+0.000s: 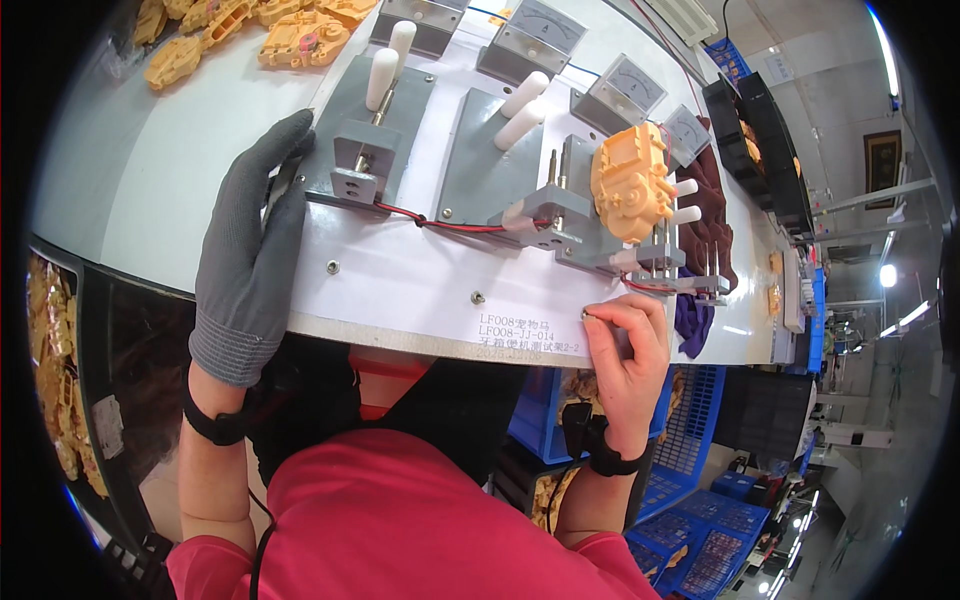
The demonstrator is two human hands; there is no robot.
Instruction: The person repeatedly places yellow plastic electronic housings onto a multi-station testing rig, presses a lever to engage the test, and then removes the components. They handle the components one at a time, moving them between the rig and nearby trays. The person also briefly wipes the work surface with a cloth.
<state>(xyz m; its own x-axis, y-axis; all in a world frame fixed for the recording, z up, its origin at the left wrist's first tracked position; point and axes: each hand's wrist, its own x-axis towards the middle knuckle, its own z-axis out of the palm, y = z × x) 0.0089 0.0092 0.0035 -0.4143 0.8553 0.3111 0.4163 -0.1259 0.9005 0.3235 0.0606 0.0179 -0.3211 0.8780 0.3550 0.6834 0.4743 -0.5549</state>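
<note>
My left hand [250, 235], in a grey knitted glove, closes around the left edge of a white-topped test board [390, 295], beside a grey plate fixture [345, 120]. A thin light edge shows between thumb and fingers. At the board's front edge my bare right hand [630, 350] pinches a small metal screw [585, 316] between thumb and fingertips. A pale orange plastic gearbox housing [630, 182] sits on the right fixture, above its metal pins. The middle fixture [480, 165] holds no housing. White handles [522, 125] rise from the fixtures, and red and black wires [450, 226] join them.
Several analog meters [620, 90] stand behind the fixtures. Orange housings [300, 38] lie at the far left. Dark red cloth [708, 220] lies right of the board, with black trays [765, 150] beyond. Blue crates [690, 430] stand below the table's right side.
</note>
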